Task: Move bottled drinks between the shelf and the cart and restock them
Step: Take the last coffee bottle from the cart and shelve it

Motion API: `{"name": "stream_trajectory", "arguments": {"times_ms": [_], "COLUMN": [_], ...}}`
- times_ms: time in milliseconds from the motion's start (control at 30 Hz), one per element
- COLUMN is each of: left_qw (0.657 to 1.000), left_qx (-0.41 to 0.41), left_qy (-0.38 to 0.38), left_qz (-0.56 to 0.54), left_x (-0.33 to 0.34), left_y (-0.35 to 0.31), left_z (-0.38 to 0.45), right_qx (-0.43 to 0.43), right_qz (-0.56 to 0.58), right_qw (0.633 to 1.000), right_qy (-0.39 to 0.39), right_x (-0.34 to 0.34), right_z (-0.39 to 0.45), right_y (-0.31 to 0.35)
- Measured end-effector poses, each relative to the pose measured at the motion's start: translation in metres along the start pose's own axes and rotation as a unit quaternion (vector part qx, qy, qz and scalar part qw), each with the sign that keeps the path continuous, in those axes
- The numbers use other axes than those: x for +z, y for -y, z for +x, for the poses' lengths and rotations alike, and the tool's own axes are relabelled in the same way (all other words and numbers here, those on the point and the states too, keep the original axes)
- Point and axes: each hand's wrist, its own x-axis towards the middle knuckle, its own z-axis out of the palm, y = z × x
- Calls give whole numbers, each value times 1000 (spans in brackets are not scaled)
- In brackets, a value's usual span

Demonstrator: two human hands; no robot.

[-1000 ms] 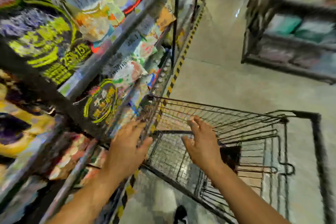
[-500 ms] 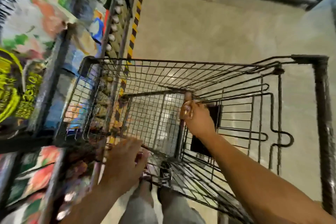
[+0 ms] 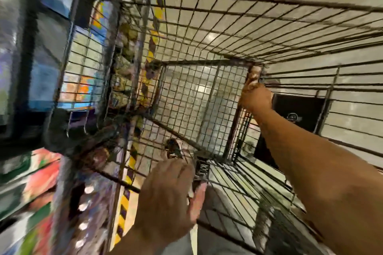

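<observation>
We count one wire cart, two bare hands, left and right, and one shelf at the left.

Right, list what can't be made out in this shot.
- Shelf goods, head view: motion blur smears the labels; no bottle can be told apart.
- Left hand: its back hides the fingers, so its hold on the cart is unclear.
- Right hand: blurred at the wire corner; grip uncertain.
- Black panel: its mark is too small to read.
</observation>
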Motion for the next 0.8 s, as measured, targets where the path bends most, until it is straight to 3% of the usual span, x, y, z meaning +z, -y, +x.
{"name": "stream_trajectory", "arguments": {"times_ms": [67,167,600,800], "left_qw": [1000,1000,1000,999], "left_qx": [-1,8,12,0], "left_qy": [7,6,-18,-25], "left_qz": [-8,-20,-18,-46], "left_x": [4,8,11,15], "left_y": [3,7,4,-2], "left_z": [0,0,1,3], "right_qx": [10,51,121,72], "right_qz": [-29,26,146,177], "right_qw": [999,997,982,981], "right_qy": [-21,-50,-18,-34], "right_x": [7,8,26,5], "right_z": [6,8,10,-39], "right_y": [4,6,5,12]}}
